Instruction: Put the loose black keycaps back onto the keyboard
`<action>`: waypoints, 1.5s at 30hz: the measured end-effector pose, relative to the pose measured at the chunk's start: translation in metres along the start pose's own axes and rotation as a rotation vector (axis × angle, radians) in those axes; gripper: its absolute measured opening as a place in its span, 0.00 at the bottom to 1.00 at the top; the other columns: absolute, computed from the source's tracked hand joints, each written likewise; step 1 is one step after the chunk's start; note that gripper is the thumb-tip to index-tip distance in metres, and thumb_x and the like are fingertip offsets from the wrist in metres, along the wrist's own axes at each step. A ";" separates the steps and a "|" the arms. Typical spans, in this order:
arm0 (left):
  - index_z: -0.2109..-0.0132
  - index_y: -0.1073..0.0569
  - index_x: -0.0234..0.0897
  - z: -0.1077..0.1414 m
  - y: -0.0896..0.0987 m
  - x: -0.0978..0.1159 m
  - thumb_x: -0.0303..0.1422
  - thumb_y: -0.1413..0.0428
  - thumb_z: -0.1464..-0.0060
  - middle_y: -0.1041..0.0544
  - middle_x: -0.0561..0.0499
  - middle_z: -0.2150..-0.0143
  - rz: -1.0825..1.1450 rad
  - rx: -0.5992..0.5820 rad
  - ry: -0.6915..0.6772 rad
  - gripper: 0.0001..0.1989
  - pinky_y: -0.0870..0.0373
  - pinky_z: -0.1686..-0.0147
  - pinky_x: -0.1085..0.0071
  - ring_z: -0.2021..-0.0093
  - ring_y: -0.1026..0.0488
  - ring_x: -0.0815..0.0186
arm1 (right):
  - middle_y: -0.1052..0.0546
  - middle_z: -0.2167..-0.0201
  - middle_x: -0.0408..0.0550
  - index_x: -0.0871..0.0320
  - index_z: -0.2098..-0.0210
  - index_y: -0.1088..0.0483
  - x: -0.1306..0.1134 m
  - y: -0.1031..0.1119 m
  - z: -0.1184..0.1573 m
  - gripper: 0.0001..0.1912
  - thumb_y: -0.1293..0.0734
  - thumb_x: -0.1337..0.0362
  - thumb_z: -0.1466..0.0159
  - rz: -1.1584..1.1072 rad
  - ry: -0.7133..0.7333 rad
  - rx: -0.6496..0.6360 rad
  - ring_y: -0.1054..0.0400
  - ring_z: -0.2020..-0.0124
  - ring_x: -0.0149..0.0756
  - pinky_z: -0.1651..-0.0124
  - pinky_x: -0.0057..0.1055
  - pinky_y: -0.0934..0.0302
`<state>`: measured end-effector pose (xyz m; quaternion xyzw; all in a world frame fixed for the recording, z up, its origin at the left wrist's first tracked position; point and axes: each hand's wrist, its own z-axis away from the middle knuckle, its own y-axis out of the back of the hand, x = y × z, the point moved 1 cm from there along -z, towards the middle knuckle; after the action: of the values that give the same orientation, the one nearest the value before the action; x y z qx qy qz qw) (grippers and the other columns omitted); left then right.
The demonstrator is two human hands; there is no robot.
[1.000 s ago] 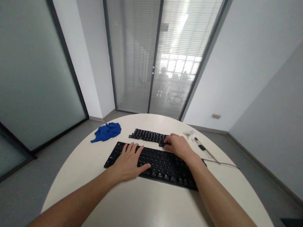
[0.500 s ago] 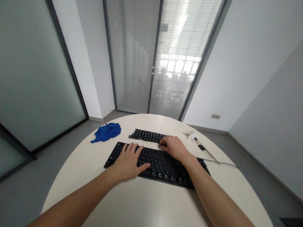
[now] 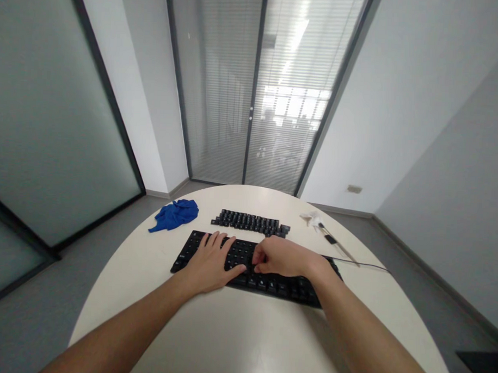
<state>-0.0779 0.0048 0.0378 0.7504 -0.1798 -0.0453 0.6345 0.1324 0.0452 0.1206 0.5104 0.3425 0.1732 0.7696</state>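
Observed below frame centre: black keyboard [image 3: 240,253] with bare key sockets, on round cream table [image 3: 211,332]. Found left hand [image 3: 209,264] laid across keyboard's left end, fingers spread apart. Found right hand [image 3: 287,256] over keyboard's middle, fingers curled; cannot tell whether clamped on a keycap. Noted just above, loose black keycaps [image 3: 250,221] in rows; farther left, crumpled blue cloth [image 3: 176,214].

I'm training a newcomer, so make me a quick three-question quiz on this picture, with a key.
1. What colour is the cloth? A red, B blue, C green.
2. True or false: the loose keys lie beyond the keyboard, seen from the person.
3. Fill in: the left hand lies spread on the keyboard; the ____ hand is curled over it.

Key: 1 B; 2 true; 3 right hand.
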 end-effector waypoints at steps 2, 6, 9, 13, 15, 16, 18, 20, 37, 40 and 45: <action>0.32 0.39 0.36 0.000 0.003 0.002 0.60 0.54 0.41 0.37 0.37 0.33 -0.012 -0.003 0.003 0.40 0.54 0.33 0.46 0.32 0.45 0.43 | 0.17 0.66 0.46 0.56 0.61 0.20 0.000 -0.002 -0.001 0.10 0.28 0.62 0.42 -0.006 0.001 -0.010 0.24 0.66 0.37 0.67 0.25 0.39; 0.33 0.39 0.35 0.000 0.004 0.004 0.59 0.54 0.40 0.37 0.36 0.33 -0.022 -0.006 0.005 0.40 0.54 0.33 0.46 0.32 0.45 0.43 | 0.17 0.67 0.46 0.56 0.62 0.20 -0.002 -0.003 -0.003 0.09 0.28 0.63 0.42 -0.010 0.021 -0.025 0.24 0.67 0.36 0.69 0.25 0.40; 0.32 0.39 0.36 0.000 0.004 0.004 0.59 0.54 0.40 0.37 0.36 0.33 -0.014 -0.004 0.006 0.40 0.55 0.33 0.45 0.31 0.45 0.43 | 0.17 0.67 0.46 0.56 0.62 0.20 -0.004 -0.003 -0.003 0.09 0.28 0.63 0.42 0.010 0.017 -0.022 0.24 0.67 0.36 0.68 0.25 0.40; 0.32 0.39 0.36 0.000 0.003 0.004 0.60 0.54 0.40 0.37 0.36 0.32 -0.014 -0.015 0.010 0.40 0.55 0.33 0.45 0.31 0.45 0.43 | 0.17 0.68 0.47 0.56 0.63 0.19 -0.007 -0.004 -0.003 0.08 0.28 0.63 0.42 0.054 0.007 0.000 0.24 0.67 0.37 0.69 0.25 0.40; 0.32 0.39 0.35 -0.001 0.003 0.003 0.60 0.54 0.40 0.37 0.36 0.32 -0.008 -0.016 0.010 0.40 0.55 0.33 0.45 0.31 0.46 0.42 | 0.17 0.68 0.47 0.56 0.64 0.19 -0.007 -0.004 -0.002 0.08 0.29 0.64 0.42 0.070 0.007 0.014 0.24 0.68 0.37 0.69 0.26 0.40; 0.32 0.39 0.35 -0.001 0.003 0.003 0.60 0.54 0.40 0.37 0.36 0.32 -0.003 -0.013 0.012 0.40 0.55 0.33 0.45 0.31 0.46 0.42 | 0.17 0.68 0.47 0.55 0.63 0.19 -0.008 -0.004 -0.002 0.08 0.29 0.64 0.42 0.074 0.003 0.016 0.24 0.68 0.37 0.69 0.26 0.40; 0.32 0.40 0.36 -0.001 0.003 0.003 0.60 0.54 0.40 0.38 0.36 0.32 0.011 -0.005 0.017 0.40 0.56 0.33 0.44 0.31 0.47 0.42 | 0.17 0.68 0.47 0.55 0.63 0.19 -0.010 -0.004 -0.003 0.09 0.29 0.64 0.43 0.082 -0.009 0.015 0.24 0.68 0.38 0.69 0.26 0.40; 0.32 0.39 0.37 0.000 0.003 0.003 0.60 0.53 0.41 0.38 0.37 0.32 0.026 -0.002 0.019 0.40 0.57 0.33 0.44 0.31 0.47 0.42 | 0.17 0.68 0.47 0.55 0.63 0.19 -0.012 -0.004 -0.003 0.09 0.29 0.64 0.43 0.096 -0.012 0.015 0.24 0.67 0.38 0.69 0.26 0.40; 0.34 0.38 0.37 0.001 0.007 0.017 0.49 0.51 0.38 0.35 0.41 0.32 0.078 0.041 -0.076 0.32 0.54 0.31 0.51 0.31 0.43 0.50 | 0.18 0.72 0.45 0.56 0.69 0.18 0.000 -0.003 -0.006 0.04 0.27 0.65 0.44 -0.022 -0.052 -0.010 0.24 0.69 0.37 0.70 0.24 0.41; 0.34 0.38 0.37 0.001 0.004 0.023 0.49 0.52 0.37 0.35 0.42 0.33 0.101 0.045 -0.061 0.30 0.52 0.31 0.52 0.32 0.42 0.51 | 0.18 0.73 0.44 0.56 0.69 0.18 0.000 -0.004 -0.007 0.04 0.27 0.64 0.45 -0.016 -0.068 -0.012 0.25 0.70 0.36 0.71 0.24 0.42; 0.35 0.37 0.37 0.000 0.002 0.025 0.51 0.51 0.38 0.35 0.41 0.33 0.091 0.040 -0.031 0.32 0.53 0.31 0.50 0.32 0.42 0.50 | 0.19 0.75 0.43 0.58 0.70 0.19 0.006 -0.007 -0.010 0.04 0.26 0.65 0.45 -0.098 -0.068 -0.045 0.27 0.71 0.34 0.71 0.24 0.43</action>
<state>-0.0546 -0.0040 0.0433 0.7532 -0.2246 -0.0246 0.6178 0.1290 0.0533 0.1097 0.4811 0.3367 0.1257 0.7997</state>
